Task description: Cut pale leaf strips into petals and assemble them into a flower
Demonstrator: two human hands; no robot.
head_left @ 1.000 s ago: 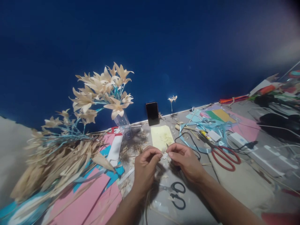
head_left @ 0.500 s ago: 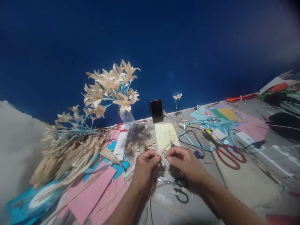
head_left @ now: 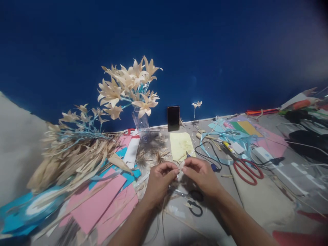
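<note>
A small pale piece [head_left: 180, 166], too small to identify, sits between 2 bare hands over a cluttered table, pinched at the fingertips of the right hand [head_left: 201, 175]. The left hand [head_left: 162, 178] has thumb and forefinger pressed together beside it; whether they grip it cannot be told. From the hands, a yellow sheet [head_left: 177, 141] lies at 12 o'clock, red-handled scissors [head_left: 241, 160] at 3, black-handled scissors [head_left: 196, 195] at 5.
</note>
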